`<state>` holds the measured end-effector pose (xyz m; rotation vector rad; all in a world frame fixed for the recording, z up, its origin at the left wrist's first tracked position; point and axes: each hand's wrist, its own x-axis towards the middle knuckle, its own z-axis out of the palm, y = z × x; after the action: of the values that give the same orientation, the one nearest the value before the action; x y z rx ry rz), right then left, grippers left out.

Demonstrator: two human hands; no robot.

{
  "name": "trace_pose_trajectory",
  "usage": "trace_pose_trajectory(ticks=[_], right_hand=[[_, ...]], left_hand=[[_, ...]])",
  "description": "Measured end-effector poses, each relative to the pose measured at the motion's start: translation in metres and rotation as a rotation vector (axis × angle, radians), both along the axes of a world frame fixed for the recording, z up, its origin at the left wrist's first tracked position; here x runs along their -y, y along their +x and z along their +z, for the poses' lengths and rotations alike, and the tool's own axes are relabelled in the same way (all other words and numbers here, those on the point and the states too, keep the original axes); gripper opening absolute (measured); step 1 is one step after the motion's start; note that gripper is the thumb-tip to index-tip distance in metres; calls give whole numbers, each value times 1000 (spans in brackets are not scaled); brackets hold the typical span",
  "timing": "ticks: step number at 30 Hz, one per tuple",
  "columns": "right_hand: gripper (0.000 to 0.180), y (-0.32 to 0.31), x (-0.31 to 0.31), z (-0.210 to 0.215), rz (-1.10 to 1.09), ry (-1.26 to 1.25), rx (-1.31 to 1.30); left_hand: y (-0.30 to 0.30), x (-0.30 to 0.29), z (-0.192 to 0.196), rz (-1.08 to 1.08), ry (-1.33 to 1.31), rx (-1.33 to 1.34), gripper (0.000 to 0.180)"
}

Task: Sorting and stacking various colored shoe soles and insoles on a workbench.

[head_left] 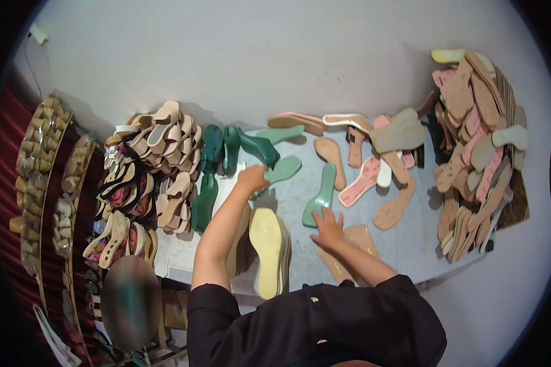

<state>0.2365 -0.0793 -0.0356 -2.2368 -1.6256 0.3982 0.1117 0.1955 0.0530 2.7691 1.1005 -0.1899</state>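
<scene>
My left hand point(253, 178) is closed around the near end of a light green insole point(286, 169), whose rounded end points to the far right. Dark green wedge soles point(258, 145) lie just beyond that hand. My right hand point(329, 229) rests with spread fingers at the wide near end of another green insole point(322, 194), which lies flat on the table. Under and beside my right forearm are tan insoles point(362, 237). Between my arms sits a stack of pale yellow insoles point(266, 244).
Beige slide sandals point(165, 137) are piled on the left of the grey table point(300, 229), with patterned footwear nearer. Loose tan and pink insoles point(361, 181) lie right of centre; a tall insole heap point(471, 134) stands far right. Shelves of bagged heels point(43, 140) line the left.
</scene>
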Motion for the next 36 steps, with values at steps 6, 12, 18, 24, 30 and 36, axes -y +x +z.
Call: trace_pose_trajectory(ticks=[6, 12, 18, 24, 30, 36], right_hand=[[51, 10, -24, -29, 152, 119, 210], [37, 62, -7, -5, 48, 288, 215], [33, 96, 12, 66, -141, 455, 66], [30, 146, 26, 64, -367, 553, 265], [32, 190, 33, 52, -542, 588, 418], [41, 231, 26, 38, -694, 369, 412]], left_hand=[[1, -55, -54, 29, -121, -475, 57], [24, -55, -71, 82, -148, -544, 60], [14, -51, -84, 39, -93, -464, 77], [47, -32, -54, -11, -328, -503, 81], [104, -1, -10, -161, -295, -77, 70], [187, 45, -4, -218, -539, 424, 62]])
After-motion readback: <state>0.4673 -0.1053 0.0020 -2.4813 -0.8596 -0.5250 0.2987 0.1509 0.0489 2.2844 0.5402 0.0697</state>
